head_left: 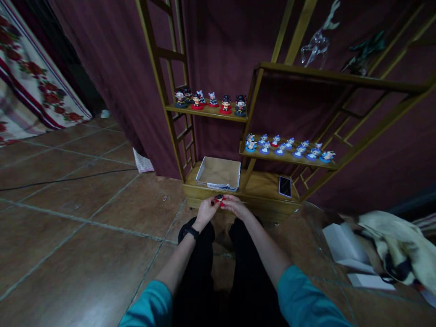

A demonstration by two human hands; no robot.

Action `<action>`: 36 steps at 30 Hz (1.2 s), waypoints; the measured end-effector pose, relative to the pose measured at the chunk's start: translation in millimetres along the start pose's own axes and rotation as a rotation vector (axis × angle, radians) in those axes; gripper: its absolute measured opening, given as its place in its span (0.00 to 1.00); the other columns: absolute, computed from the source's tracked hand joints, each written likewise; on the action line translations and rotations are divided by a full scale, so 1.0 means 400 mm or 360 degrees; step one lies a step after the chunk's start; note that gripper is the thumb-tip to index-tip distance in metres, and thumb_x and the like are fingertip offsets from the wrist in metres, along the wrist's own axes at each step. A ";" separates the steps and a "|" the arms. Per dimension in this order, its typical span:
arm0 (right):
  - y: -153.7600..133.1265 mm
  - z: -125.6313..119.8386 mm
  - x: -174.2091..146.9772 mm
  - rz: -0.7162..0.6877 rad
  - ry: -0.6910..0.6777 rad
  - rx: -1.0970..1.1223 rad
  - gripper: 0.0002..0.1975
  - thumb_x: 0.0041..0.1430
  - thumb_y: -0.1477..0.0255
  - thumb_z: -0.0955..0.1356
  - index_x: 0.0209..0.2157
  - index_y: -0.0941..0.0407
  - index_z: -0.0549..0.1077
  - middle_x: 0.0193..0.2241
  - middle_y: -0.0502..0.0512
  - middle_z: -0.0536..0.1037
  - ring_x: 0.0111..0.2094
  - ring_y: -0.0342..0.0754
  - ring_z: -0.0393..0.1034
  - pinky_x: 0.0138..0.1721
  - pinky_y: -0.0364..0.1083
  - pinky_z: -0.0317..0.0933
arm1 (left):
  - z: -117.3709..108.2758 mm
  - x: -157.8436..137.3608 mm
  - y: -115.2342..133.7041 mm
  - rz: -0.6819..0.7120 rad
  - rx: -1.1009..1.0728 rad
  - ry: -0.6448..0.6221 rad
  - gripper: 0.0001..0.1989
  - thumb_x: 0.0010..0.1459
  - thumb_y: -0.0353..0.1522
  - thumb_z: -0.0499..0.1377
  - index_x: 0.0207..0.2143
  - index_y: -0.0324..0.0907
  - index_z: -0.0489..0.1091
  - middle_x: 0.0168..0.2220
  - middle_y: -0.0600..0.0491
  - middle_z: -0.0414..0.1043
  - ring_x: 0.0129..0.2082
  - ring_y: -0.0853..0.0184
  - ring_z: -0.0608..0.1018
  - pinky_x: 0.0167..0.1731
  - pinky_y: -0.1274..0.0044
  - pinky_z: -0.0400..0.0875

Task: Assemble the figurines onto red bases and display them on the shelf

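Note:
A small red figurine with dark hair [220,199] is held between both my hands, just in front of the wooden shelf's low base. My left hand [207,210] pinches it from the left side, a dark band on the wrist. From the right, the fingers of my right hand [235,205] close on the same figurine. Beyond my hands an open shallow cardboard box [219,172] rests on the base. Similar figurines on red and dark bases [225,105] stand on the upper left shelf. Rows of blue and white figurines [279,149] fill the middle right shelf.
A phone [285,186] lies on the base at the right. A clear glass deer [316,45] and a dark green ornament [366,54] stand on the top right shelf. White boxes [347,247] and pale cloth [402,245] lie on the floor at right. A black cable [68,179] crosses the left floor.

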State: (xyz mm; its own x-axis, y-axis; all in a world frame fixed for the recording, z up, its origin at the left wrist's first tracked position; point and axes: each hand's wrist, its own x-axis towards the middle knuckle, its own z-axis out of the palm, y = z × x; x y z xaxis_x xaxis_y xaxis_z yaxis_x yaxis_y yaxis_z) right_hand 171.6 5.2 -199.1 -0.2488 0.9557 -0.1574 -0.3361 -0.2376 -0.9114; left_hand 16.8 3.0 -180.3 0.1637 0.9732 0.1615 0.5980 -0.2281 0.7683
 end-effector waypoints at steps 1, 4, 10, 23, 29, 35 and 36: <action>-0.002 0.001 -0.001 0.0003 -0.0021 0.0005 0.16 0.41 0.72 0.71 0.37 0.56 0.72 0.37 0.54 0.75 0.39 0.45 0.70 0.42 0.46 0.64 | 0.001 0.003 -0.003 -0.0002 -0.0027 -0.0002 0.09 0.50 0.34 0.55 0.31 0.39 0.72 0.27 0.52 0.73 0.26 0.69 0.72 0.28 0.79 0.62; -0.006 0.004 -0.002 0.0008 -0.0081 0.0023 0.17 0.40 0.74 0.72 0.37 0.56 0.72 0.37 0.54 0.75 0.39 0.46 0.70 0.45 0.48 0.62 | 0.005 0.013 -0.017 -0.0055 -0.0232 0.0003 0.09 0.47 0.36 0.56 0.27 0.39 0.71 0.23 0.54 0.71 0.24 0.69 0.71 0.25 0.80 0.61; -0.011 0.011 -0.003 -0.0004 -0.0120 0.0019 0.19 0.38 0.75 0.72 0.38 0.56 0.73 0.38 0.55 0.76 0.41 0.48 0.70 0.48 0.50 0.60 | 0.016 0.030 -0.049 -0.0252 -0.0627 -0.0064 0.10 0.42 0.38 0.59 0.23 0.39 0.70 0.18 0.56 0.67 0.20 0.71 0.68 0.22 0.80 0.59; -0.004 0.007 0.008 -0.0016 -0.0071 0.0061 0.17 0.40 0.73 0.72 0.36 0.57 0.73 0.37 0.55 0.76 0.41 0.48 0.70 0.48 0.51 0.60 | -0.001 0.030 -0.022 -0.0405 -0.1071 -0.0198 0.17 0.40 0.36 0.63 0.33 0.36 0.72 0.25 0.52 0.73 0.23 0.71 0.70 0.25 0.79 0.62; -0.003 0.005 0.010 0.0003 -0.0059 0.0061 0.14 0.43 0.73 0.71 0.36 0.57 0.74 0.38 0.55 0.75 0.40 0.47 0.70 0.47 0.50 0.62 | -0.015 0.025 -0.010 -0.0391 -0.1047 -0.0262 0.19 0.40 0.36 0.63 0.36 0.36 0.72 0.29 0.50 0.74 0.26 0.70 0.71 0.26 0.80 0.62; -0.002 0.006 0.010 0.0003 -0.0034 0.0066 0.13 0.43 0.72 0.72 0.35 0.57 0.74 0.36 0.55 0.76 0.36 0.45 0.71 0.42 0.49 0.65 | -0.017 0.026 -0.005 -0.0399 -0.1070 -0.0257 0.20 0.39 0.37 0.64 0.36 0.36 0.72 0.33 0.48 0.75 0.28 0.69 0.73 0.27 0.79 0.63; -0.003 0.006 0.010 0.0002 -0.0030 0.0060 0.13 0.43 0.72 0.72 0.35 0.56 0.74 0.35 0.54 0.76 0.35 0.45 0.71 0.42 0.49 0.65 | -0.017 0.026 -0.006 -0.0396 -0.1093 -0.0262 0.20 0.39 0.37 0.64 0.36 0.36 0.72 0.33 0.48 0.75 0.29 0.69 0.73 0.28 0.79 0.63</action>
State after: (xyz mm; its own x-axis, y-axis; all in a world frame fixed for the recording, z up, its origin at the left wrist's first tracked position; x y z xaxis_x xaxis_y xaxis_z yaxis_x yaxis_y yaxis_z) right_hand 168.8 8.8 -197.7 -0.2660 0.9520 -0.1513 -0.3697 -0.2457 -0.8961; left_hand 11.8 13.8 -176.3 0.2352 0.9644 -0.1208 0.0172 0.1202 0.9926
